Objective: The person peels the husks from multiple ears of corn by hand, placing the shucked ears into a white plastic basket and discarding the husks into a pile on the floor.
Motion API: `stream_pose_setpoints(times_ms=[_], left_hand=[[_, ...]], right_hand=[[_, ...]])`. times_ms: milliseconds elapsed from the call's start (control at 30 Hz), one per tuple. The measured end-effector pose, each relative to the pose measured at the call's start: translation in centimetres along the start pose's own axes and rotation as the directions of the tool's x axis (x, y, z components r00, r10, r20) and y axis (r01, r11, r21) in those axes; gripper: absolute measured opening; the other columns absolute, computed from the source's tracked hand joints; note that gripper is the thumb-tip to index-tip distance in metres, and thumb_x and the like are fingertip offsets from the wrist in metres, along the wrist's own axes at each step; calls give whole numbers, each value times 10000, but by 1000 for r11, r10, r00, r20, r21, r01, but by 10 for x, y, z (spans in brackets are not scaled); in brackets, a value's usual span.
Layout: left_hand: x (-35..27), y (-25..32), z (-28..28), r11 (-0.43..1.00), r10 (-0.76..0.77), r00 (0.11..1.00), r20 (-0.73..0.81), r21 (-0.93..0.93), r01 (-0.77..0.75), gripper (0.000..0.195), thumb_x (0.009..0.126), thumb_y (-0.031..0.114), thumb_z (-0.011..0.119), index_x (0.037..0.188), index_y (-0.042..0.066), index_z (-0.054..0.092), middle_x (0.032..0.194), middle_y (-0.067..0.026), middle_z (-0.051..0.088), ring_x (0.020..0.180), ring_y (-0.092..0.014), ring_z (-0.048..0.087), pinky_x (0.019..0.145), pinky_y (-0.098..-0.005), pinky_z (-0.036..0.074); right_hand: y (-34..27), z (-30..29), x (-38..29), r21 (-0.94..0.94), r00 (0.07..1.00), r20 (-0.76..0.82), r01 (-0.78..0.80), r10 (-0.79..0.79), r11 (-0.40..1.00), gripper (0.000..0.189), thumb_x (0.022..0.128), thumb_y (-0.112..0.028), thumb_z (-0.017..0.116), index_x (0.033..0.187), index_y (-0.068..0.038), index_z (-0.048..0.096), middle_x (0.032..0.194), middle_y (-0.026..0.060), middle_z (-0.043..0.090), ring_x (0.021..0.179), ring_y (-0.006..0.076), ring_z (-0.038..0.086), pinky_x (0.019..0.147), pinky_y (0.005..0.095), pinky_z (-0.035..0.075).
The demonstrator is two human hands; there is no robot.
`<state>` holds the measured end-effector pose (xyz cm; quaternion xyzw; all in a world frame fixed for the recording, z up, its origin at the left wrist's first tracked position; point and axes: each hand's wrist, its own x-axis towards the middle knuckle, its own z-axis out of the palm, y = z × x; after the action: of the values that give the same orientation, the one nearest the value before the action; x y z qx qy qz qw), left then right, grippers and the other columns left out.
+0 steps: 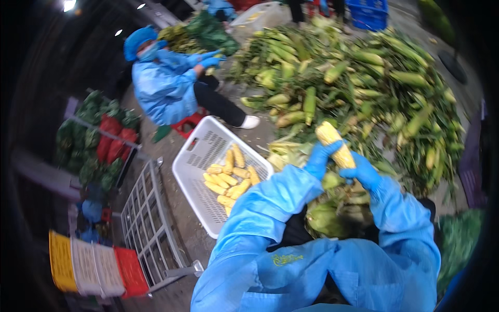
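A husked yellow ear of corn [330, 134] is held between my two blue-gloved hands, tilted with its upper end to the left. My left hand [320, 156] wraps the middle of the ear, and my right hand [363, 170] grips its lower end. Below the hands, loose green husks [323, 218] lie between my legs. To the left stands a white perforated plastic basket [195, 187] with several husked ears [230, 175] in it. Ahead and to the right spreads a large pile of unhusked corn [351, 74] mixed with leaves.
A co-worker [167, 85] in blue sits on a red stool [187, 124] beyond the basket. A metal cart [152, 218] and stacked coloured crates [93, 267] stand at the left. A blue crate [367, 15] is at the back. Green mesh [460, 241] lies at my right.
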<state>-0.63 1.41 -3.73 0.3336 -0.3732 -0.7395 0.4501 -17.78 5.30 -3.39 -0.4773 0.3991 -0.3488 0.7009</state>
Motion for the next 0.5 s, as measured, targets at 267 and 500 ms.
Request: stream_pose_setpoints(times_ms=[267,500], left_hand=[[0,2,-43,924,-60,992,-107,-382,14,478,899,359,575,1156,-30,470,1021,-199,622,914,-313,628,849,-461,513],[-2,82,-102,586,505,788,-353,-530,-613,487,845,439,553,1028,-12,542,998,-185,605,960,-325,573,901,-467,458]], right_hand=[[14,17,12,109,998,61,-15,8,994,493,778,-37,629,1251,-27,492,801,28,603,603,88,555,501,196,452],[26,-11,4,-207,991,24,-122,130,971,227,835,-75,541,1046,-59,623,603,25,565,465,92,519,428,213,419]])
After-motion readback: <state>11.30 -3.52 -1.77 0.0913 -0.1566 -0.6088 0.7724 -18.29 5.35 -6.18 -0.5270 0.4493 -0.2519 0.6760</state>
